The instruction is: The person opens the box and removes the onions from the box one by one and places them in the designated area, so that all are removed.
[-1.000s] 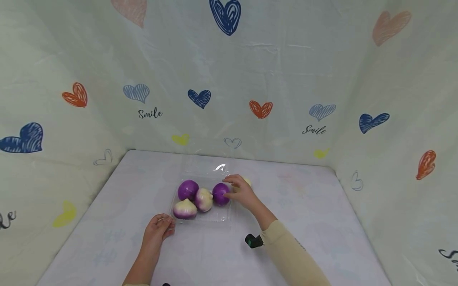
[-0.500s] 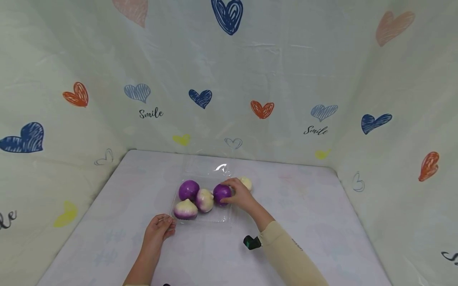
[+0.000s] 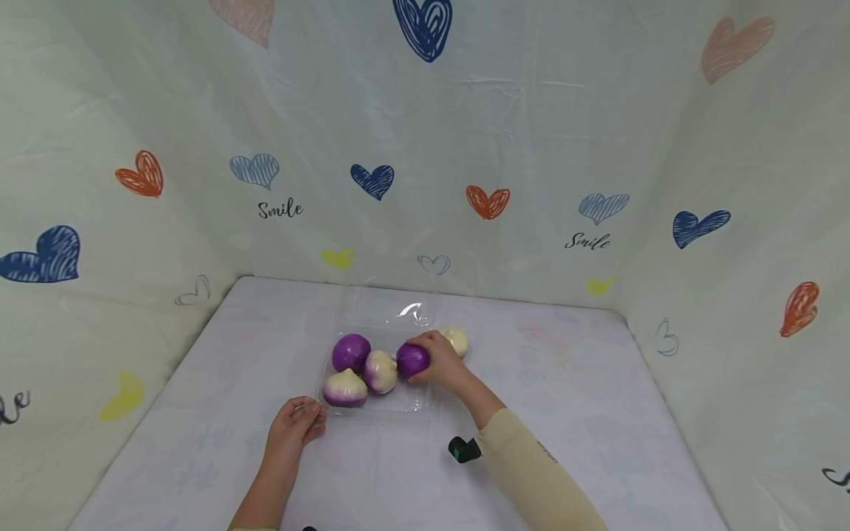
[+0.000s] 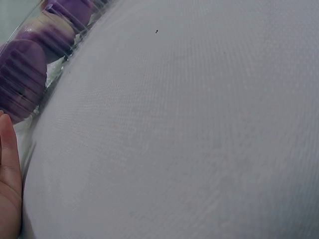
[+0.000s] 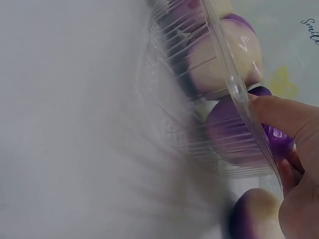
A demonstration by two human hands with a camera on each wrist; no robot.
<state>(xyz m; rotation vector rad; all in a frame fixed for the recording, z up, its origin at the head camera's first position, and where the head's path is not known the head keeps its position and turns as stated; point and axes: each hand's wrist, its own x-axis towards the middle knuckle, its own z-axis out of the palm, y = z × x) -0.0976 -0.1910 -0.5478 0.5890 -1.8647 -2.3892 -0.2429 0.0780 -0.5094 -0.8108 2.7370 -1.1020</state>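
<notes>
Inside a clear plastic clamshell box [image 3: 412, 404], its lid folded back, sit several glossy purple-and-cream turnips. My right hand [image 3: 441, 360] grips the rightmost turnip [image 3: 413, 361], thumb on its near side and fingers over the far side. The right wrist view shows that same turnip [image 5: 239, 132] through the ribbed box wall, with the right hand [image 5: 299, 144] reaching over the rim. At the box's near left corner, my left hand [image 3: 295, 422] pinches the edge. Only part of the left hand [image 4: 9, 179] shows in the left wrist view, beside a turnip [image 4: 21, 77].
Another cream-topped turnip [image 3: 455, 341] lies on the table outside the box, just behind the right hand. A small black object [image 3: 463, 450] is beside the right sleeve. The table has a white cloth [image 3: 564, 369], and a heart-printed curtain [image 3: 531, 147] surrounds it.
My right hand's fingers have come in from above and beside the rightmost turnip and closed around it. The left hand stays at the box corner.
</notes>
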